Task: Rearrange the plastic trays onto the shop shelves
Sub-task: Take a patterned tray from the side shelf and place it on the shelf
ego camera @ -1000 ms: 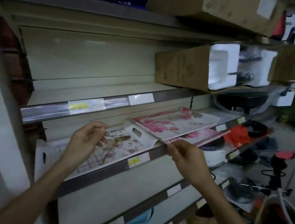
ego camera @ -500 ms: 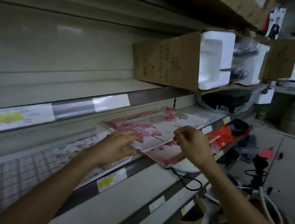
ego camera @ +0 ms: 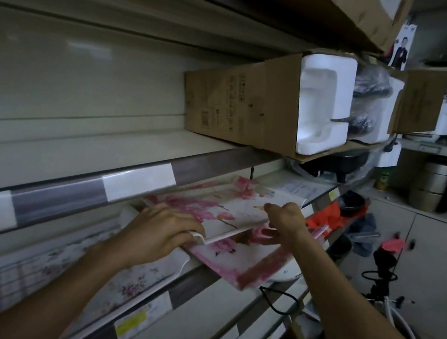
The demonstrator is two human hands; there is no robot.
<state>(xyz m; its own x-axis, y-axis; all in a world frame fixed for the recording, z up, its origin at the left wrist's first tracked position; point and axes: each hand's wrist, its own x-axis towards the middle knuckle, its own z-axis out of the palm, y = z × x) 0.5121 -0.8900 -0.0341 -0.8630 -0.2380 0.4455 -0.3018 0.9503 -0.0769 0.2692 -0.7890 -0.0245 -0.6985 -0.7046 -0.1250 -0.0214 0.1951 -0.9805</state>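
A white plastic tray with pink flowers [ego camera: 228, 203] lies tilted on the middle shelf [ego camera: 196, 281], on top of a second pink-edged tray [ego camera: 253, 264] that juts over the shelf's front. My left hand [ego camera: 160, 233] grips the top tray's near left corner. My right hand [ego camera: 286, 222] holds its right front edge, fingers curled over the rim. A third tray with small purple flowers [ego camera: 136, 282] lies flat to the left, partly under my left forearm.
An open cardboard box [ego camera: 243, 98] with white foam sits on the shelf above. Price-label strips [ego camera: 136, 184] run along the shelf edges. Dark pots and an orange item [ego camera: 327, 217] lie further right. Cabinets and a hose stand at the right.
The view moved closer and rightward. My left hand left the purple-flower tray and took the pink tray's corner. My right hand shifted up onto that tray's right edge.
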